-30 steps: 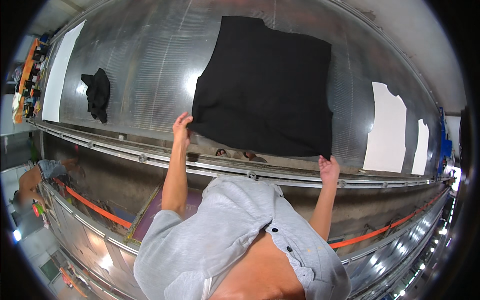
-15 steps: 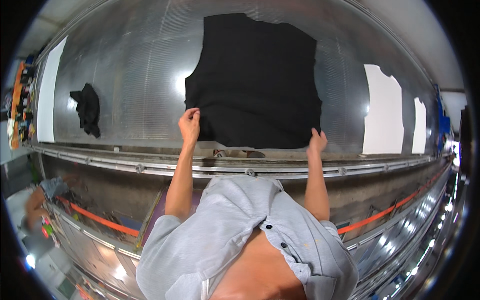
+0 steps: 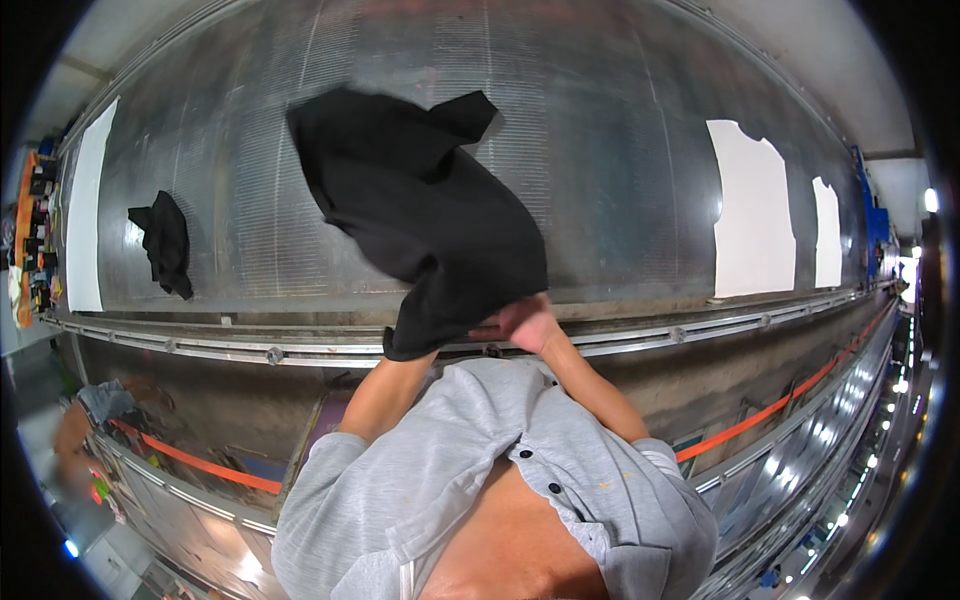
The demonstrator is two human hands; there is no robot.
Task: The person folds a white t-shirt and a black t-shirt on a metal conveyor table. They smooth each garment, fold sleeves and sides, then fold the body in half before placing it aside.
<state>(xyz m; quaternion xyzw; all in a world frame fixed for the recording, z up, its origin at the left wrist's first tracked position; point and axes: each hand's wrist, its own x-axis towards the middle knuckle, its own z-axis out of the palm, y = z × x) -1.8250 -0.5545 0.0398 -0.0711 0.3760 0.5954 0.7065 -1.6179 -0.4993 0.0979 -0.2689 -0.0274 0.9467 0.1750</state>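
Over the metal desk (image 3: 620, 200), black cloth (image 3: 440, 220) seems mid-gathering; I can't tell whether half-hidden hands (image 3: 528, 322) grip it; loose end (image 3: 330, 130) needs controlling next.

Your black cloth (image 3: 440, 215), bunched in loose folds, slanting away to your left, one end close to you

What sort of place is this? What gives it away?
Likely a garment workshop, hedging on which stage: a long grey worktable, a white garment-panel-shaped piece lying flat on it, and crumpled black cloth being handled.
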